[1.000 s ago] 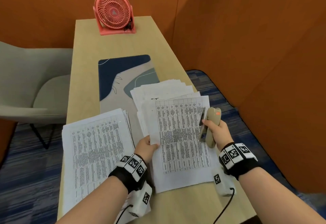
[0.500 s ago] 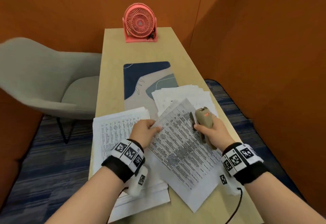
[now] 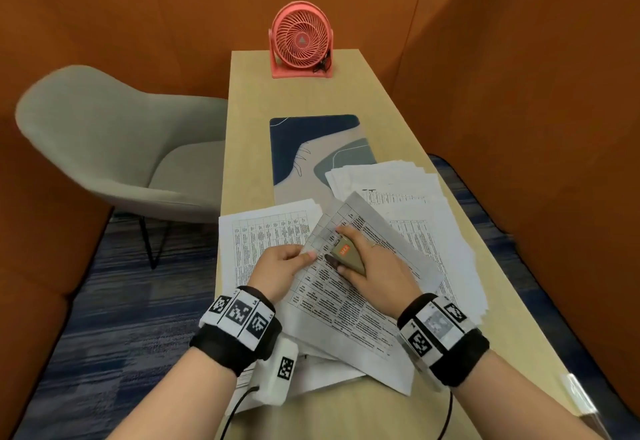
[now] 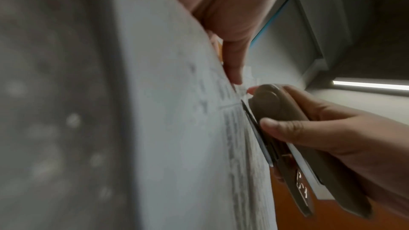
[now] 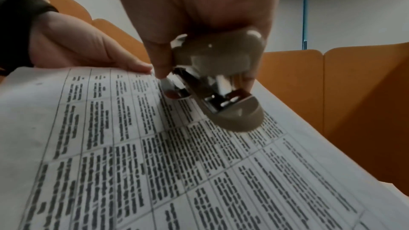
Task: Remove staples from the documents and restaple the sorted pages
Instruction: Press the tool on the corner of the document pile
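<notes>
A printed document [image 3: 349, 304] with table text lies slanted over the other papers, lifted at its left edge. My left hand [image 3: 280, 263] pinches that edge near the top corner, and its fingers [image 4: 232, 55] press the sheet [image 4: 177, 128]. My right hand [image 3: 374, 266] grips a beige stapler [image 3: 348, 254] over the page, close beside the left thumb. In the right wrist view the stapler [image 5: 219, 80] hovers just above the document [image 5: 177, 163], its metal mouth gaping. The stapler [image 4: 298, 146] also shows beside the page edge in the left wrist view.
A second printed stack [image 3: 263, 235] lies at the left and a fanned white pile [image 3: 398, 190] at the right. A patterned mat [image 3: 311, 149] sits mid-table [image 3: 398, 121], a pink fan [image 3: 301, 40] at the far end. A grey chair [image 3: 114, 142] stands at the left; orange walls enclose the booth.
The document has turned from square to slanted and come toward the left stack. The right hand has carried the stapler from the page's right edge to its upper left, next to the left hand.
</notes>
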